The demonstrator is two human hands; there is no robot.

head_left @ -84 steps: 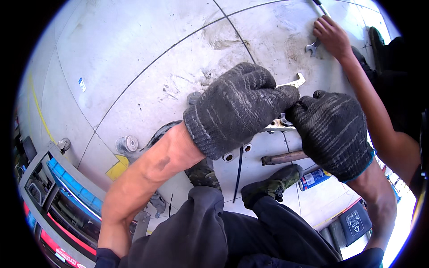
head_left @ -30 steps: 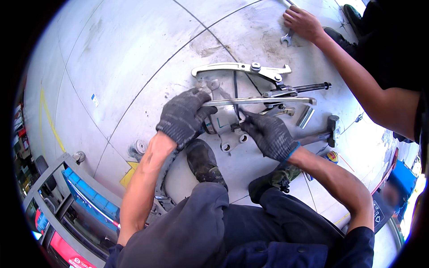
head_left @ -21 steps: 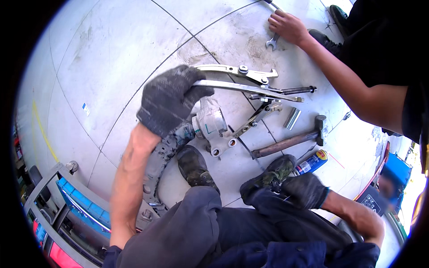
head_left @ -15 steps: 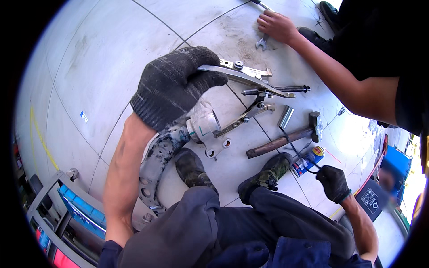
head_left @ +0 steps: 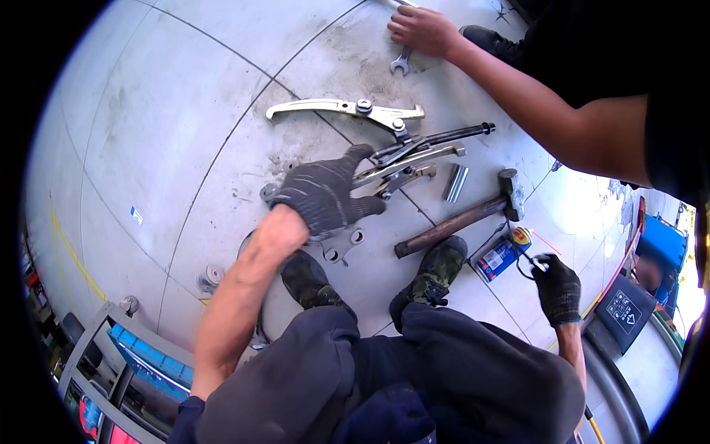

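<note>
My left hand [head_left: 322, 194], in a dark knit glove, reaches over the middle of the floor. Its fingers close around one long jaw [head_left: 410, 161] of a metal gear puller. Another jaw [head_left: 318, 107] of the puller points left, and its threaded dark spindle [head_left: 458, 135] extends right. Under the glove a metal part with round holes [head_left: 344, 248] shows partly; the rest is hidden by my hand and arm. My right hand [head_left: 556, 288], also gloved, pinches a thin black curved piece [head_left: 526, 271], a rod or cord, beside a blue and yellow spray can [head_left: 503, 255].
A wooden-handled hammer [head_left: 458, 226] and a short metal tube [head_left: 456, 183] lie ahead of my boots. A co-worker's hand [head_left: 421, 31] rests at the top near an open-end wrench [head_left: 401, 62]. At left stands a grey cart [head_left: 92, 340], at right a black box [head_left: 621, 314].
My left hand has come down and right with the puller, and one jaw now swings out to the left. The black piece in my right hand has drawn away from the metal tube.
</note>
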